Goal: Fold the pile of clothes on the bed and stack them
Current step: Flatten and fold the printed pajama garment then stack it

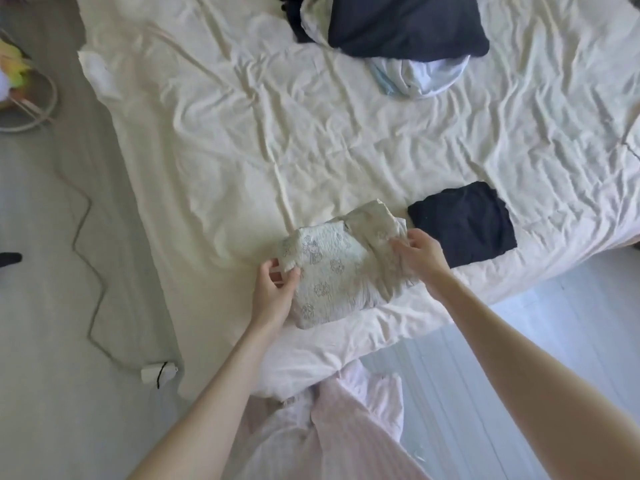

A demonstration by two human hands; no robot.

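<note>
A pale patterned garment (332, 268), partly folded, lies near the front corner of the bed (214, 168). My left hand (275, 292) pinches its left edge. My right hand (420, 258) grips the bunched cloth at its right side. Just right of it lies a folded dark navy garment (462, 225), flat on the sheet. At the far side of the bed sits the unfolded pile: a dark navy piece (405, 24) on top of light blue and white clothes (419, 77).
The cream sheet is wrinkled all over. On the grey floor to the left run a cable (88, 244) and a white plug block (157, 372). A round basket (24, 95) stands at the far left. Pink striped clothing (329, 431) shows below me.
</note>
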